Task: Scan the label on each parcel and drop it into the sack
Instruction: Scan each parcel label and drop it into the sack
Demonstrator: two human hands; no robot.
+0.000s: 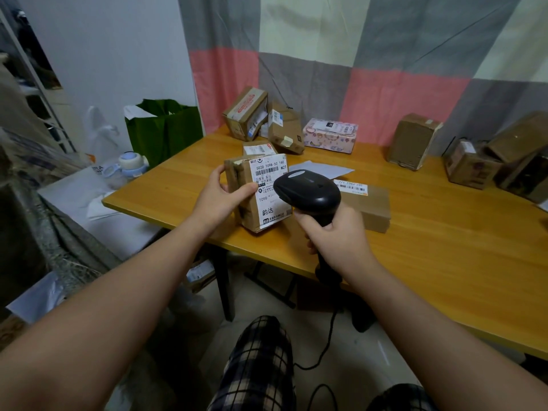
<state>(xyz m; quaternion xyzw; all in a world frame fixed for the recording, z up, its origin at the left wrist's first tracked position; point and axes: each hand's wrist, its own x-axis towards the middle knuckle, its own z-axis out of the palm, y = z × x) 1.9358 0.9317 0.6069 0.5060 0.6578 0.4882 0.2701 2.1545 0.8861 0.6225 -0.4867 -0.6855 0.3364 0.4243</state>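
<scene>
Here, the left hand [221,198] grips a parcel [250,216] standing upright at the table's [415,247] near edge, label [271,176] turned toward the scanner [308,191]; the right hand [335,237], wrapped round its handle, holds the head just beside that label.

The upright parcel [261,192] stands on the table [421,250], touching the left hand [218,200] on its right side. The barcode scanner [308,191] rises from the right hand [338,237], before this parcel. A flat parcel [372,207] lies just right of the right hand.
</scene>
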